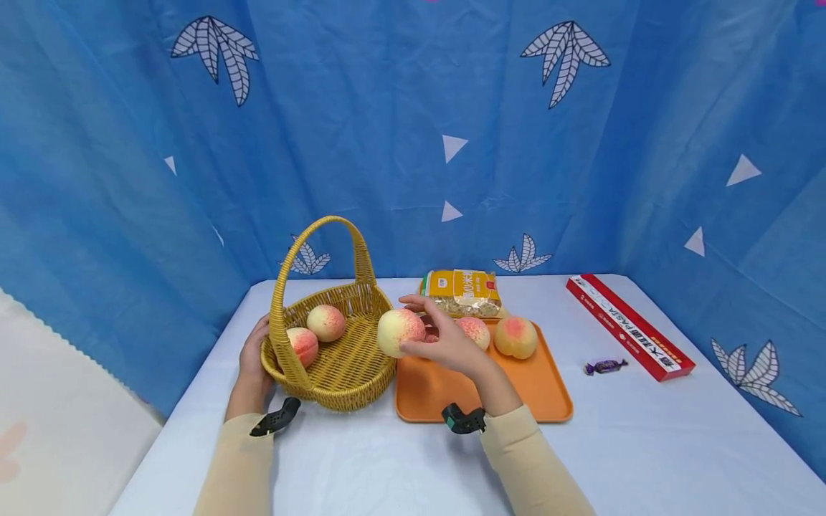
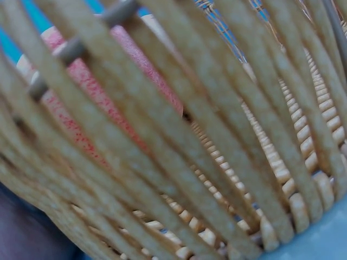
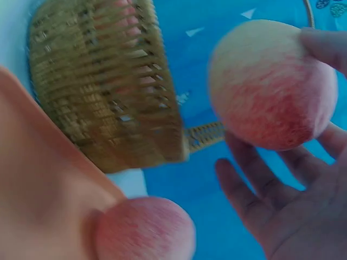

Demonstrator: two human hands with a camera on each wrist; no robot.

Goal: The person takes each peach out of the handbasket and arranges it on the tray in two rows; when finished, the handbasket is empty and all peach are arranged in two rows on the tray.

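My right hand (image 1: 448,347) grips a pale yellow-and-pink peach (image 1: 395,333) between thumb and fingers, near the right rim of a wicker basket (image 1: 351,398) with a tall arched handle. In the right wrist view the held peach (image 3: 271,86) is apart from the basket. My left hand (image 1: 252,362) holds the basket's left side; part of the hand is hidden. One peach (image 1: 326,323) and another peach (image 1: 303,345) lie inside the basket on its left. An orange tray (image 1: 439,401) bears a pink peach (image 1: 474,331) and a yellow-orange peach (image 1: 516,337).
Behind the tray lies a yellow pasta bag (image 1: 461,290). To the right are a purple wrapped candy (image 1: 605,367) and a long red-and-white pasta box (image 1: 629,326). Blue curtain (image 1: 400,143) surrounds the white table (image 1: 361,473) at the back and right.
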